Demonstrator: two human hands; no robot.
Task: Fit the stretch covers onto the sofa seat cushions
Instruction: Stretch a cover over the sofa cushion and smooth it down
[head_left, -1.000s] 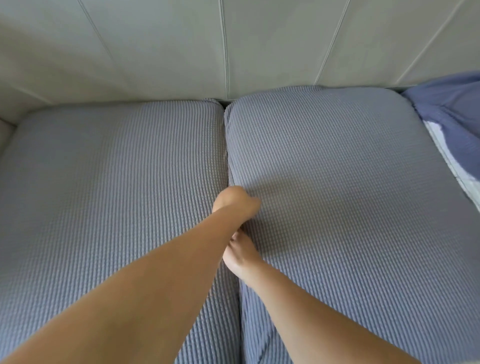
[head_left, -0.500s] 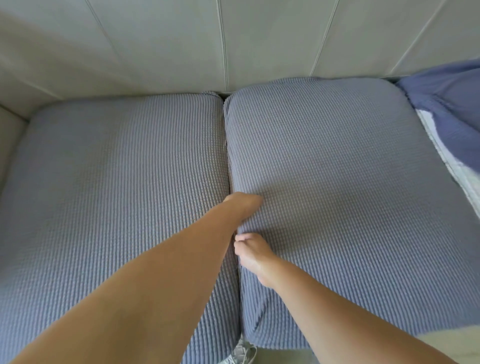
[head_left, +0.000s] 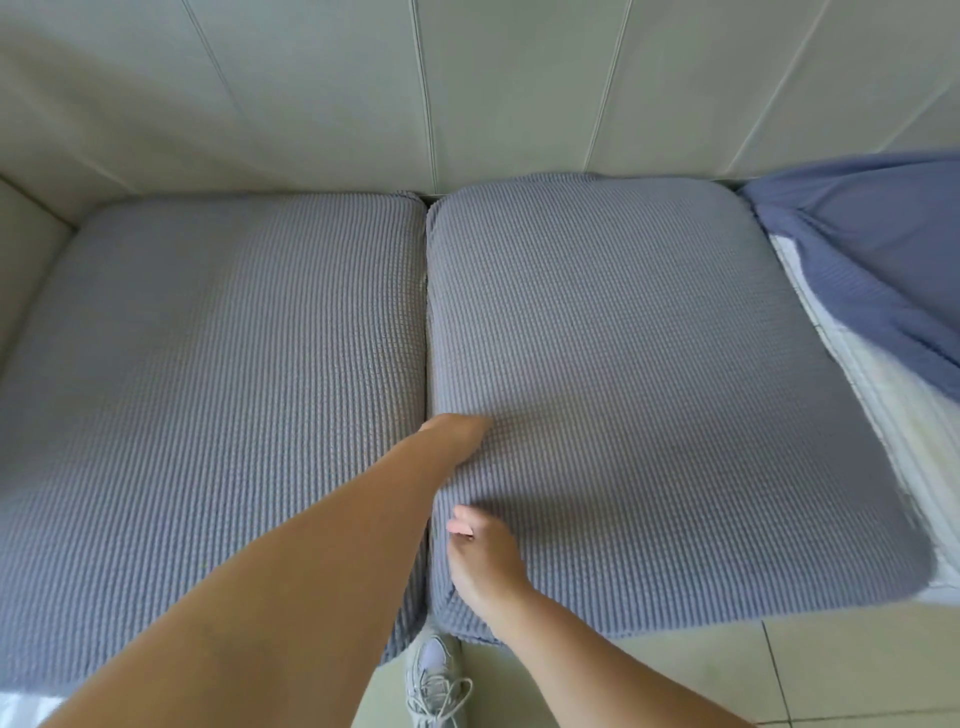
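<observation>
A: Nearest, what's the right hand (head_left: 485, 564) doing?
B: It rests at the middle cushion (head_left: 649, 405)'s left edge, fingers curled on the stretch cover (head_left: 597, 587) by the seam.
A: And the left hand (head_left: 457, 434)?
B: Farther along the gap, fingers buried; I can't tell their state.
A: How will the cover handle?
B: Soft, light, elastic, I'd judge. Grip the edge hem. Farther right, another cover (head_left: 883, 249) lies loose.

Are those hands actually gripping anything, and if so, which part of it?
The left hand appears to pinch the middle cushion's cover at its left edge, by the seam. The right hand lies nearer on the same edge; its grip cannot be told.
</observation>
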